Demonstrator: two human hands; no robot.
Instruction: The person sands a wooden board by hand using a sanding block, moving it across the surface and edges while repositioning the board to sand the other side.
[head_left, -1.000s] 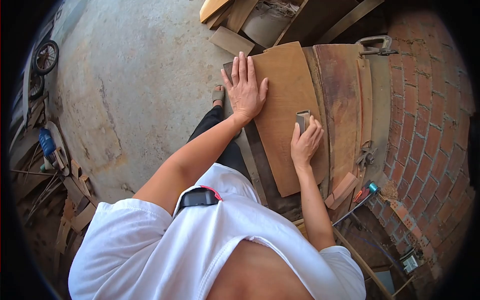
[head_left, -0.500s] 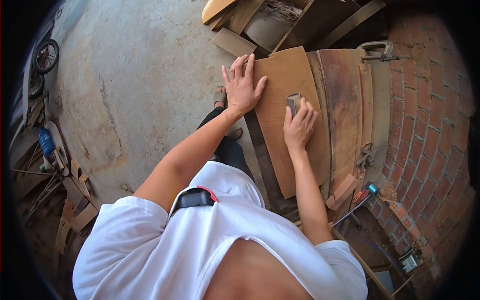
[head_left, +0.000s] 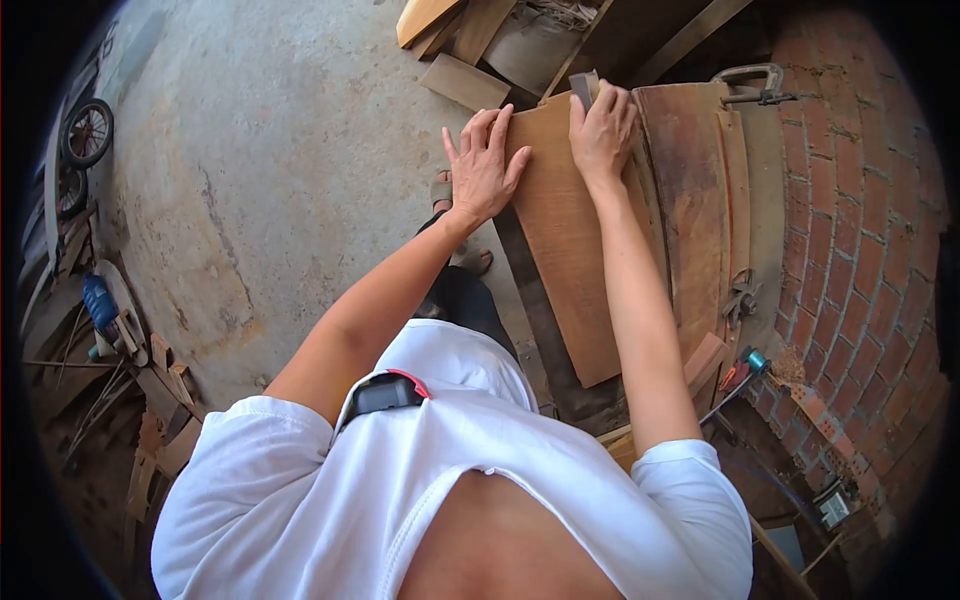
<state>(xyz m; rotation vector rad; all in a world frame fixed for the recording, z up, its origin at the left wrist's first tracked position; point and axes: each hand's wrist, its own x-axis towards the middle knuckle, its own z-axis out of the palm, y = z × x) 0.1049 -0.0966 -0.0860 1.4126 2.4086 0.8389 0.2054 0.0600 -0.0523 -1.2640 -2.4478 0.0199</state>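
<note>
A long brown wooden board [head_left: 570,250] lies flat on the workbench. My left hand [head_left: 483,165] presses flat on the board's left far edge, fingers spread. My right hand [head_left: 602,125] is stretched out to the board's far end and grips a small grey sanding block [head_left: 584,88], which rests on the board's surface.
A darker reddish board [head_left: 690,190] lies to the right, with a metal clamp [head_left: 750,85] at its far end. A brick wall [head_left: 850,260] runs along the right. Wood offcuts [head_left: 465,80] lie beyond the bench. Concrete floor [head_left: 270,180] spreads left, with a wheel [head_left: 88,132] and scrap wood.
My right hand has slid the sanding block along the board from its middle to its far end. My left hand has stayed on the board's left edge.
</note>
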